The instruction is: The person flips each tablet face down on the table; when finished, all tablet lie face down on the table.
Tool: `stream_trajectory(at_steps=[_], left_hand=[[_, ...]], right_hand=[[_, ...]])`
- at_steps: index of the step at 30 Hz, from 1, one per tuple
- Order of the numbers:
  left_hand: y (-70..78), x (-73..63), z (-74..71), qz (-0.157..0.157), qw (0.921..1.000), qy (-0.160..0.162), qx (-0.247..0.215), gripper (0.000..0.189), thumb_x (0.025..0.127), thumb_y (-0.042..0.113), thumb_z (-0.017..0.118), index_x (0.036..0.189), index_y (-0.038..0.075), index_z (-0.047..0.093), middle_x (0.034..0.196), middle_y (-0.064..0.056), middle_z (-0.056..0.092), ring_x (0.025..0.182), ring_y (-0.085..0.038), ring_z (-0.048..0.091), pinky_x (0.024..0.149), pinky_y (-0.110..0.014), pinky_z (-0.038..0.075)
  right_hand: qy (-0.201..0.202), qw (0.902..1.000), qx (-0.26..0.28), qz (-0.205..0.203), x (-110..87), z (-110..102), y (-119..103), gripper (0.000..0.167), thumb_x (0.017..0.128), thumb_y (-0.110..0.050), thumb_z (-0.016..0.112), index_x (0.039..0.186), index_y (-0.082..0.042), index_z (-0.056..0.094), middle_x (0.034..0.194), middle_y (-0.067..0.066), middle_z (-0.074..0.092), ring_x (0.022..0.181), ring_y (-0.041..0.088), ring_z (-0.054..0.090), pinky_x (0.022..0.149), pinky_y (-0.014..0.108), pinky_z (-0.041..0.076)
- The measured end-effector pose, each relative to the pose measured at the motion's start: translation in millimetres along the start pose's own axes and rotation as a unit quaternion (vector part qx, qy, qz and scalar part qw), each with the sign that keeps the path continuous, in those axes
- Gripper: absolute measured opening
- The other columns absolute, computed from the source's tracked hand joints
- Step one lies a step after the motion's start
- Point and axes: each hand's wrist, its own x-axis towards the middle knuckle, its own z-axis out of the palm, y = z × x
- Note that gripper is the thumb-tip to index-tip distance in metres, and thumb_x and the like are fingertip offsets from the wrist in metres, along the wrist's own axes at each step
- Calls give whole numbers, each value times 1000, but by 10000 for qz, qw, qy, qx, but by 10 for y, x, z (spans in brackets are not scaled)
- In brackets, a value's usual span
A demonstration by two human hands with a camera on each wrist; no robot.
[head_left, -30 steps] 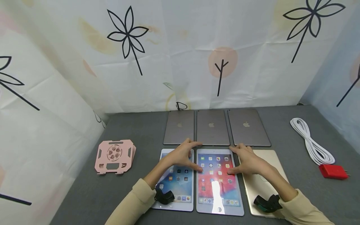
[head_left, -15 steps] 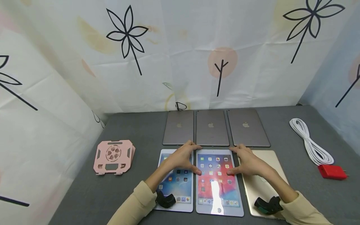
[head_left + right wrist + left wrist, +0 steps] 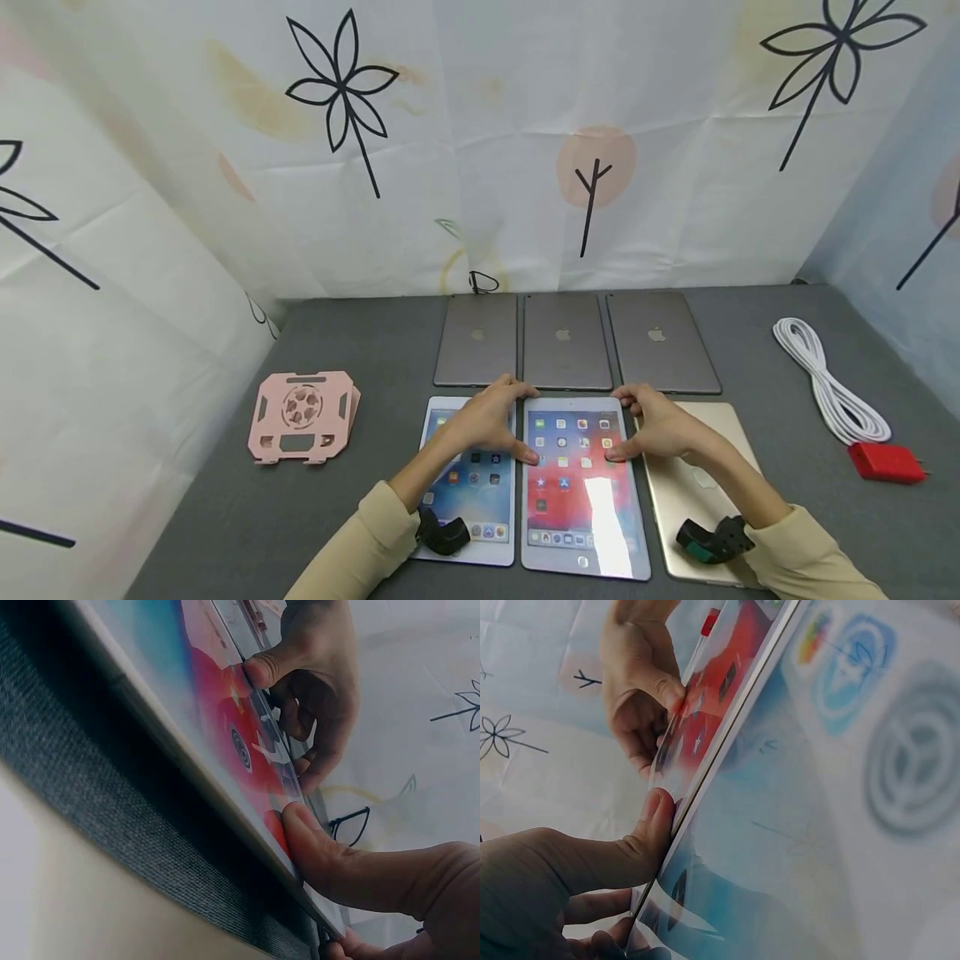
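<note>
A white-framed tablet (image 3: 551, 500) with a lit red and blue home screen lies face up in the middle of the front row. My left hand (image 3: 486, 421) grips its upper left side, thumb at the left edge and fingertips at the top corner. Opposite it, my right hand (image 3: 663, 423) holds the upper right side, its thumb (image 3: 307, 832) over the screen's edge and its other fingers bent around the corner. Left of it lies a second lit tablet (image 3: 468, 492), partly hidden by my left arm. A gold tablet (image 3: 682, 500), back up, lies under my right arm.
Three grey tablets (image 3: 480, 354) lie back up in a row behind. On the left stands a pink slotted stand (image 3: 303, 417). At the right are a coiled white cable (image 3: 832, 387) and a red charger (image 3: 887, 462). Patterned cloth walls border the grey table (image 3: 225, 517).
The glare on the middle tablet's screen has shifted right and widened. My right fingers have bent a little more at the corner. My left hand stays in nearly the same place.
</note>
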Motion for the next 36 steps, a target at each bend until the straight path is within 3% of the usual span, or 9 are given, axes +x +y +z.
stream_trajectory(at_steps=[8,20,27,30,36], left_hand=[[23,10,-2,3,9998,15,181,92,65,43,97,144,18,57,132,-9,57,108,-23,59,91,-40,52],[35,-6,5,33,9998,26,187,96,68,45,95,150,19,52,138,-10,56,112,-25,60,95,-43,52],[85,12,-13,404,9988,64,-252,93,71,39,95,148,14,50,120,-7,63,104,-19,57,95,-37,48],[126,23,-9,479,9981,62,-379,92,72,35,95,149,14,49,113,-5,62,100,-16,53,92,-31,44],[225,62,27,512,9984,37,-238,92,73,36,94,150,14,48,118,-6,62,102,-14,53,92,-29,46]], right_hand=[[-282,9964,789,-100,-25,-37,35,86,72,-7,92,137,9,38,107,14,56,97,25,53,88,36,46],[-377,9896,1304,-485,-99,-85,60,82,80,-10,86,141,8,35,117,19,60,100,25,56,87,35,45],[-231,9887,1217,-838,-199,-188,28,82,83,-14,84,145,5,34,132,23,57,105,24,54,85,33,48],[-170,9889,1151,-919,-241,-227,5,82,83,-14,84,145,4,33,133,22,57,104,24,55,82,30,49],[-54,9876,1163,-1051,-324,-306,-27,79,84,-14,84,143,4,35,124,21,60,100,18,59,79,29,54]])
